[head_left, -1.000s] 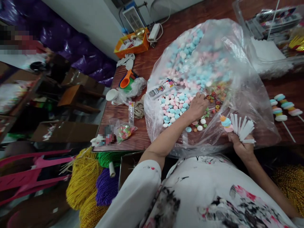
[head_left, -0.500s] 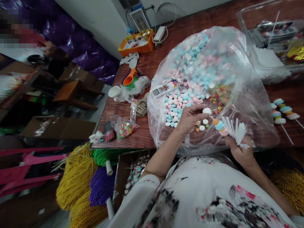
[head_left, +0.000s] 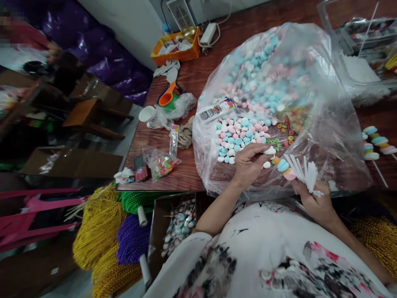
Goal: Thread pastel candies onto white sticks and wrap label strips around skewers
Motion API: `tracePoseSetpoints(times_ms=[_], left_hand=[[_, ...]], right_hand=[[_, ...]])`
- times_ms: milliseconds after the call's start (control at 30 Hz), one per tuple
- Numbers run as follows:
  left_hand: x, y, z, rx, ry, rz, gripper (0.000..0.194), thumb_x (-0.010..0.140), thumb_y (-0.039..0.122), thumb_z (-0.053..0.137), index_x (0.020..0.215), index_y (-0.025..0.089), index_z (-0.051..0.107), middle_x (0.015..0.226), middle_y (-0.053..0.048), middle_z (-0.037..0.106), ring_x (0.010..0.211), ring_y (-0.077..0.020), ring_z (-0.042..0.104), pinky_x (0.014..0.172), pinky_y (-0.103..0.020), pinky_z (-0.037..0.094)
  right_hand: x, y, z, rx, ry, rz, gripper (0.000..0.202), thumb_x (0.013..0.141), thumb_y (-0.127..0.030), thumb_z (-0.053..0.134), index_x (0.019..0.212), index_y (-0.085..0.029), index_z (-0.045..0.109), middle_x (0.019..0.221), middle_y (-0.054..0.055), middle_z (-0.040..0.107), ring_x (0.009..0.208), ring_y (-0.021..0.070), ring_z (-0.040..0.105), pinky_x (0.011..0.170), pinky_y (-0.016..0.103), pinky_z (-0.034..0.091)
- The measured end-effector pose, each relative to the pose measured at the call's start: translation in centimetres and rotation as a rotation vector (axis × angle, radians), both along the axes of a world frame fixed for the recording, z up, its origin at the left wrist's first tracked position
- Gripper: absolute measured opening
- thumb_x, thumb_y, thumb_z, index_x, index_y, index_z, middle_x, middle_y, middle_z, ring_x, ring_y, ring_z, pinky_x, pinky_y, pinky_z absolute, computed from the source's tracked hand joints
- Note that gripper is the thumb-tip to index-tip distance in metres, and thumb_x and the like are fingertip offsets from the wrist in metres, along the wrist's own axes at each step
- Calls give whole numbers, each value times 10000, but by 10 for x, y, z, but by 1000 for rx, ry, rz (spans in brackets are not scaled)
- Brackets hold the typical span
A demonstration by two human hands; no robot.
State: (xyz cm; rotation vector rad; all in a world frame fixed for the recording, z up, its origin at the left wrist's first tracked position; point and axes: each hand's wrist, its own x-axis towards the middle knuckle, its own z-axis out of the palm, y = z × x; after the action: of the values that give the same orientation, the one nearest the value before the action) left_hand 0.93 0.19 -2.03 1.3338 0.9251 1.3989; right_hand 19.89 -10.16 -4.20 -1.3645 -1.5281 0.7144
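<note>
My left hand (head_left: 250, 163) pinches a white marshmallow (head_left: 269, 150) between thumb and fingertips, near the tip end of a skewer of treats. That skewer, threaded with an orange ring, a blue marshmallow (head_left: 282, 165) and a pink one, is held in my right hand (head_left: 313, 199). The same hand grips a fanned bunch of white sticks (head_left: 305, 170). Behind my hands lies a large clear plastic bag (head_left: 341, 145) with many pink, blue and white marshmallows (head_left: 237, 134) in it. Colourful cereal rings (head_left: 287, 128) lie near its middle.
Finished skewers (head_left: 380, 140) lie at the right, below a clear plastic tub (head_left: 341, 78). On the left stand a white cup (head_left: 147, 114), an orange scoop (head_left: 166, 98) and a bag of rings (head_left: 163, 164). A cardboard box (head_left: 157, 217) of skewers sits below the table edge. Another person is at far left.
My left hand has brought the white marshmallow down, close to the skewer's tip, and the marshmallow is now tilted. My right hand keeps its grip. The camera view has shifted slightly.
</note>
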Motion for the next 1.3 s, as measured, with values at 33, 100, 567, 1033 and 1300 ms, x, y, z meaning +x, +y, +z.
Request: tracePoseSetpoints(times_ms=[33, 100, 567, 1033, 1300], left_hand=[[1, -1, -2, 6, 9, 21, 186, 718, 365, 854, 864, 267, 794, 922, -31, 753, 878, -168, 705, 826, -353, 598], [3, -4, -4, -41, -31, 56, 215, 701, 370, 865, 878, 271, 796, 934, -24, 756, 876, -169, 709, 834, -352, 595], [9, -9, 8, -495, -443, -35, 418, 535, 349, 945, 898, 230, 775, 872, 0, 780, 781, -162, 735, 738, -287, 598], [-3, -12, -7, 422, 154, 67, 307, 823, 101, 738, 1093, 246, 751, 1049, -46, 780, 1008, -166, 732, 909, -310, 602], [-1, -12, -6, 556, 315, 157, 251, 883, 94, 661, 1092, 220, 718, 1060, -57, 772, 1004, -152, 738, 861, -286, 622]], right_hand=[[-2, 0, 2, 8, 0, 0, 320, 922, -285, 612, 615, -212, 559, 538, -23, 502, 496, 112, 458, 495, 254, 400], [-8, 0, 6, 31, 8, -9, 288, 928, -274, 604, 648, -214, 582, 543, -24, 506, 492, 111, 459, 487, 251, 397], [-8, -6, -4, -2, 40, -14, 329, 937, -238, 589, 620, -202, 507, 578, -23, 508, 511, 98, 453, 511, 245, 387], [-11, -9, -9, -68, 139, 19, 316, 932, -239, 602, 648, -202, 469, 586, -49, 454, 517, 82, 405, 523, 238, 352], [-31, -8, -7, -136, 310, -37, 370, 949, -269, 591, 610, -201, 460, 558, -46, 439, 512, 95, 408, 534, 266, 329]])
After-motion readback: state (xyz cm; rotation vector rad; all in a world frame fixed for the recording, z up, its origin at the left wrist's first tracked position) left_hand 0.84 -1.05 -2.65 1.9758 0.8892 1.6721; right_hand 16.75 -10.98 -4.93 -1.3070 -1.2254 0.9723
